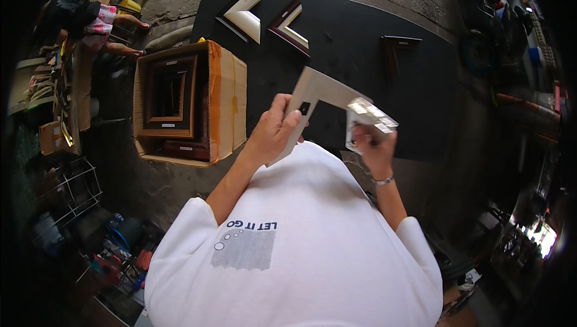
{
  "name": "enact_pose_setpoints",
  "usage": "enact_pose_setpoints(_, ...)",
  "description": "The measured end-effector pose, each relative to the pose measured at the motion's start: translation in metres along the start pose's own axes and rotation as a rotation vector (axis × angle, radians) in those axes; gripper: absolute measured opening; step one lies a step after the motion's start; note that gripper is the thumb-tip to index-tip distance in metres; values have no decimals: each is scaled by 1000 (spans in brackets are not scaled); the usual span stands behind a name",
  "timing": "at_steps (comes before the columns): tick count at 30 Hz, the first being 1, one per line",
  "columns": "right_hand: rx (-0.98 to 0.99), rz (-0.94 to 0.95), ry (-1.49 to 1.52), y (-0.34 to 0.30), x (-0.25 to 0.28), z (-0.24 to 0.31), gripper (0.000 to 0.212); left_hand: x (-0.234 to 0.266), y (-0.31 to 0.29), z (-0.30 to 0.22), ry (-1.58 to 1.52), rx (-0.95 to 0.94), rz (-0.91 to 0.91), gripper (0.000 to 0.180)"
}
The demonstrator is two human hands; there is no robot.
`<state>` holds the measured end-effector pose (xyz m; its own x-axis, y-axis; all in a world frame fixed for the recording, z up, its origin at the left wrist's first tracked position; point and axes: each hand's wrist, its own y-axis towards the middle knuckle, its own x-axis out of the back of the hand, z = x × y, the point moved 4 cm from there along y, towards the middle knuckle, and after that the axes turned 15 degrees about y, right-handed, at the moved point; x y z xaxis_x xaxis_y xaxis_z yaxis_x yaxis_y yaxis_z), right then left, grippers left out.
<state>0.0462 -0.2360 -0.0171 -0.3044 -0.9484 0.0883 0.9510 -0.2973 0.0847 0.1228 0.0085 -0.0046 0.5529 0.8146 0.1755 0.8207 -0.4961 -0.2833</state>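
My left hand is closed around one arm of a pale, L-shaped picture frame corner sample, held tilted above the table's near edge. A small black label sits on that arm beside my thumb. My right hand has its fingers curled around a clear, shiny plastic thing, whose kind I cannot make out. It meets or overlaps the far end of the pale corner; whether they touch is unclear. Farther off lie a silvery corner sample, a dark red one with a light inner edge and a dark brown one.
The samples lie on a black table. Left of it stands an open cardboard box holding dark wooden frame corners. A person in pink patterned shorts is at the far left. Cluttered shelves and a wire rack line the left side.
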Motion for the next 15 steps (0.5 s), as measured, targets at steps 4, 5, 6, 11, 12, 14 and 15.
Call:
enact_pose_setpoints(4,-139,-356,253,7,71,-34,30,31,-10,10,-172,-338,-271,64)
enact_pose_setpoints(5,-127,-390,122,10,82,-48,32,36,-8,2,-161,-382,-340,70)
enact_pose_setpoints(6,-113,-416,-7,13,92,-64,35,40,-8,-3,-148,-428,-416,75)
enact_pose_setpoints(11,-442,-238,-437,2,143,-181,50,53,14,21,-376,-139,-565,74)
enact_pose_setpoints(12,-461,-204,-504,-1,152,-199,53,50,18,31,-426,-85,-586,75)
enact_pose_setpoints(14,-493,-151,-519,-3,160,-220,55,45,18,25,-510,-20,-600,71)
enact_pose_setpoints(15,-517,-122,-545,-1,161,-226,54,41,19,10,-565,-23,-605,68)
